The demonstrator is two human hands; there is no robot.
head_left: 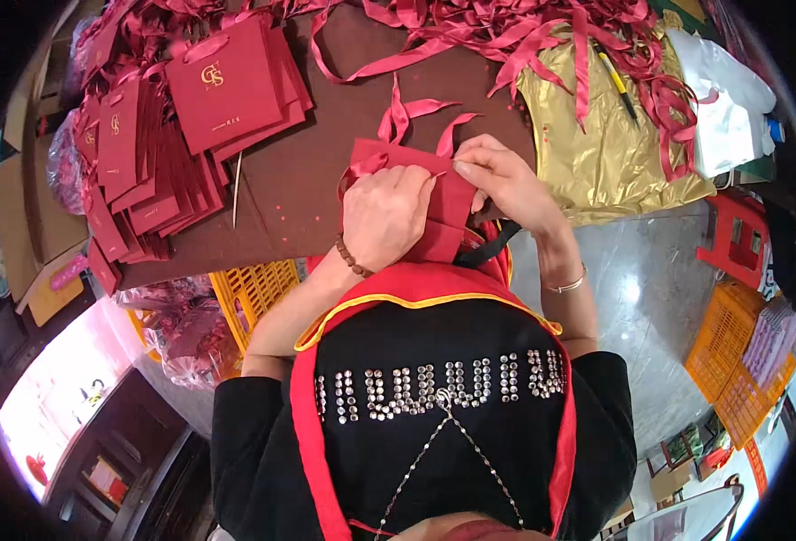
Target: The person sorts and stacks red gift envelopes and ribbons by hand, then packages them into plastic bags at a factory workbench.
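A dark red paper gift bag (449, 207) is in front of my chest at the table's near edge, with red ribbon (398, 113) rising from its far side. My left hand (384, 215) is closed over the bag's left part, its fingertips pinched near the top edge. At the bag's upper right corner, my right hand (509, 183) has thumb and index finger pinched together, close to a ribbon end. Whether that pinch is on the ribbon or the paper edge is too small to make out. My left hand hides much of the bag's front.
Stacked red bags (227, 86) with gold lettering lie on the brown tablecloth (281, 203), beside a thin pale stick (237, 189). Loose ribbons (542, 41) heap at the back. A yellow-black pen (618, 86) rests on gold plastic (587, 153). Orange crates (258, 293) stand below the table.
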